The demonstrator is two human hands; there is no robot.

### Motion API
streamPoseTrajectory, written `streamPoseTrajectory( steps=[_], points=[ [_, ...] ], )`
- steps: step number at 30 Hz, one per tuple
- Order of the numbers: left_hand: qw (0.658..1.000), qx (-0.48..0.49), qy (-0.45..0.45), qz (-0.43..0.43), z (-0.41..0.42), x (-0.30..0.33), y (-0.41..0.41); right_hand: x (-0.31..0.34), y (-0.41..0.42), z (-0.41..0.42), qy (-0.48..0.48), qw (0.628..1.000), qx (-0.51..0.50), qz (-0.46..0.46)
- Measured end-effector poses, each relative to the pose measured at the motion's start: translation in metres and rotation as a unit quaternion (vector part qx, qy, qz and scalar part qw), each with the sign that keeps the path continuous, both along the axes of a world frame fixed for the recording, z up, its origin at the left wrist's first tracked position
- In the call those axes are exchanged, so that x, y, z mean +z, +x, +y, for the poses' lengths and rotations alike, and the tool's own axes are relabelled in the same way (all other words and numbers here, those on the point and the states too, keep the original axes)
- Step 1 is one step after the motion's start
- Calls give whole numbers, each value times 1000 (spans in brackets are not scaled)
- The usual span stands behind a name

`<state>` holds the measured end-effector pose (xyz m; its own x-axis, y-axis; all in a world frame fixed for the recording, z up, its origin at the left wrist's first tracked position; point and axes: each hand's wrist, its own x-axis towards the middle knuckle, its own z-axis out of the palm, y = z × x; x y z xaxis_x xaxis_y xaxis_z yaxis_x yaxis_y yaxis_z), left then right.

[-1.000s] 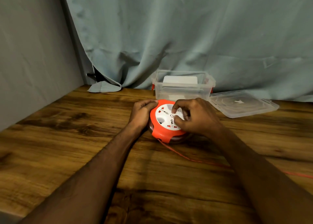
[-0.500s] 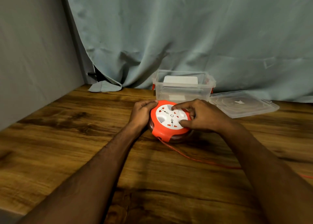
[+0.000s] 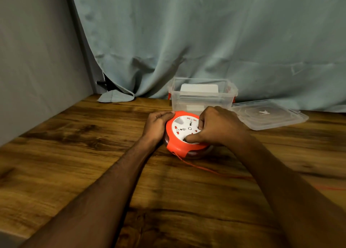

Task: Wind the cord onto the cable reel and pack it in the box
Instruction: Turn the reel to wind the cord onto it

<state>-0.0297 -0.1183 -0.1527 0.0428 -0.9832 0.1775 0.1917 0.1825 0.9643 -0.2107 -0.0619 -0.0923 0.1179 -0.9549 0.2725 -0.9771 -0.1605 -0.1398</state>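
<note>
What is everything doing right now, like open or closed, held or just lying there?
Cable reel: flat on the table, held by both hands.
Left hand: gripping the reel's orange rim.
Right hand: fingers pressed on the white socket face.
Orange cord: partly unwound, trailing right across the table.
Clear plastic box: open, lid off.
Lid: lying beside the box.

One head-worn camera, looking forward and down.
It sat close above the wooden table [image 3: 78,165], faced the curtain [image 3: 206,41], and took in both forearms; no second view existed.
</note>
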Motion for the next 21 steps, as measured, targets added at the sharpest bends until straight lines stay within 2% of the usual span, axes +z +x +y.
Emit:
streamPoseTrajectory(
  steps=[3,8,13,18,21],
  points=[
    [1000,0,0,9,0,0,-1,-3,11,4,-5,999,-32,-5],
    [1000,9,-7,7,-2,-2,0,-8,16,6,21,994,-65,-82],
    [1000,17,-9,-3,-2,-2,0,-12,25,9,40,989,-79,-117],
    [999,27,-18,11,1,1,0,-14,34,12,15,990,-92,-110],
    [999,31,-14,23,1,1,1,-13,30,7,24,993,-59,-95]
  ],
)
